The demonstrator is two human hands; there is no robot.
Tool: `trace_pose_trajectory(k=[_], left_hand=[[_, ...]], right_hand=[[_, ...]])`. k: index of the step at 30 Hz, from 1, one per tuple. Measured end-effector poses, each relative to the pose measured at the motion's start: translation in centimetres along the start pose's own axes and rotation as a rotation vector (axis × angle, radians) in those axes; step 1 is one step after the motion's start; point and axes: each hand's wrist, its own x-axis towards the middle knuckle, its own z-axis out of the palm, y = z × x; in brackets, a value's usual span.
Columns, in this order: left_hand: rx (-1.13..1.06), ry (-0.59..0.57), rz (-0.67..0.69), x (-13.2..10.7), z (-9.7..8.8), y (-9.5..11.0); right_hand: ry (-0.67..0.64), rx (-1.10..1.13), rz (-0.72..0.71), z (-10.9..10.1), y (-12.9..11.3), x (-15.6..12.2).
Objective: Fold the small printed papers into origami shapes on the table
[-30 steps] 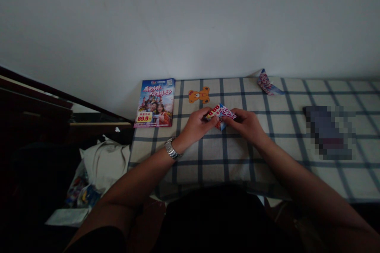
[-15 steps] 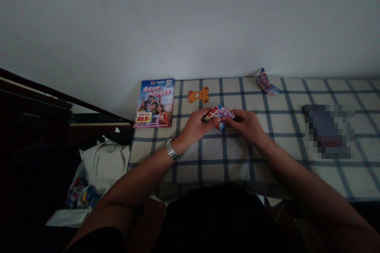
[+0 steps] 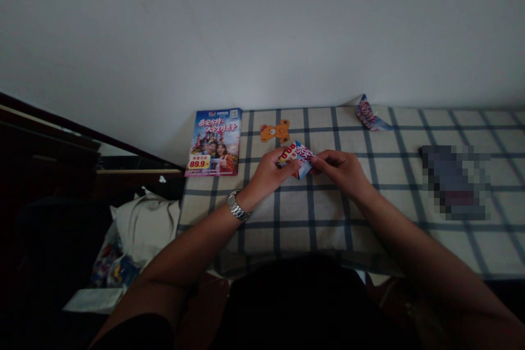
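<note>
A small folded piece of printed flyer paper (image 3: pixel 302 159), blue, white and red, is held just above the checked tablecloth. My left hand (image 3: pixel 274 170), with a metal watch (image 3: pixel 238 205) on its wrist, is closed on the paper's left part, the thumb lying on top. At the right edge my right hand (image 3: pixel 339 169) pinches the paper between thumb and fingers. The paper's underside and the fingers beneath it are hidden. Behind my left hand lies an orange bear-shaped picture (image 3: pixel 275 131), flat on the cloth.
A stack of printed flyers (image 3: pixel 214 142) sits at the table's left end. A torn, bent strip of flyer (image 3: pixel 370 116) leans near the wall. At the right is a blurred dark object (image 3: pixel 453 181). White bags (image 3: pixel 145 224) stand below the left edge of the checked tablecloth (image 3: pixel 328 229).
My right thumb has slid from the middle of the paper to its right edge, uncovering more print. The paper has turned slightly and shifted a little left.
</note>
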Motion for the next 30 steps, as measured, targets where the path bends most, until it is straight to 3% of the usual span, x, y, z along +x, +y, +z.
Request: trace_pose_trajectory(k=[8, 20, 30], left_hand=[[-0.036, -0.068, -0.075, -0.16, 0.02, 0.39], [-0.199, -0.019, -0.142, -0.32, 0.12, 0.88], [-0.191, 0.005, -0.152, -0.18, 0.02, 0.34]], right_hand=[[-0.035, -0.033, -0.030, -0.09, 0.78, 0.04], [0.010, 0.099, -0.021, -0.11, 0.15, 0.15], [0.057, 0.157, -0.045, -0.26, 0.52, 0.35]])
